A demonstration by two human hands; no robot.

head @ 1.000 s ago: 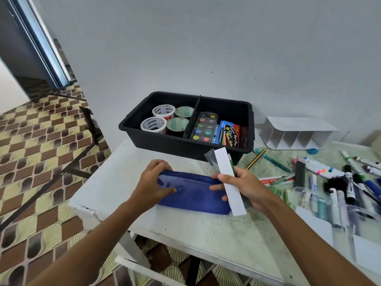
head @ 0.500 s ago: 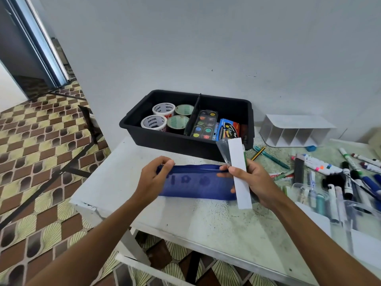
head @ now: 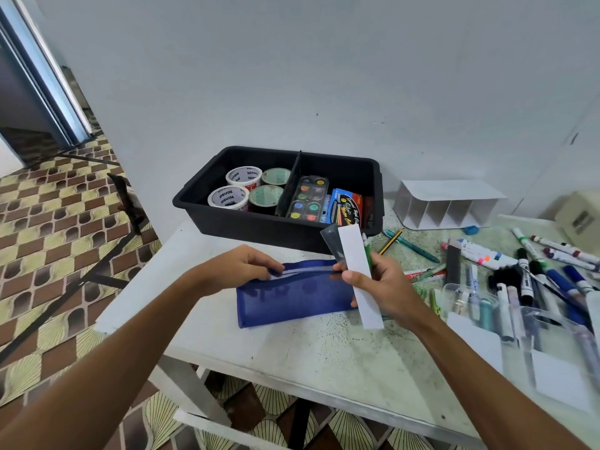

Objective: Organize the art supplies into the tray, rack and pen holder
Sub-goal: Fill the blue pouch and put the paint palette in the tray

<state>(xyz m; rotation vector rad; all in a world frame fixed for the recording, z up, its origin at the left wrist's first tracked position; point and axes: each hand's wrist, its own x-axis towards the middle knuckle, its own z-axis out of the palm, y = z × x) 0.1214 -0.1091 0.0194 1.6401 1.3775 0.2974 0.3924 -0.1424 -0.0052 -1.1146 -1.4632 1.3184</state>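
A blue zippered pencil pouch [head: 293,293] lies on the white tabletop [head: 324,358], at 6 o'clock from the black divided tray [head: 279,227]. The left hand [head: 237,269] pinches the pouch's top edge at its 9 o'clock end. The right hand [head: 380,285] grips a white paper strip [head: 358,274], a clear sleeve and a green pen while touching the zipper's 3 o'clock end. Markers [head: 526,271] lie scattered at 3 o'clock, below the white rack [head: 444,206].

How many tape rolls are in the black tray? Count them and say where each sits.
4, all in the left compartment of the black tray: white roll front left, white roll back left, greenish roll back right, greenish roll front right. None look hidden.
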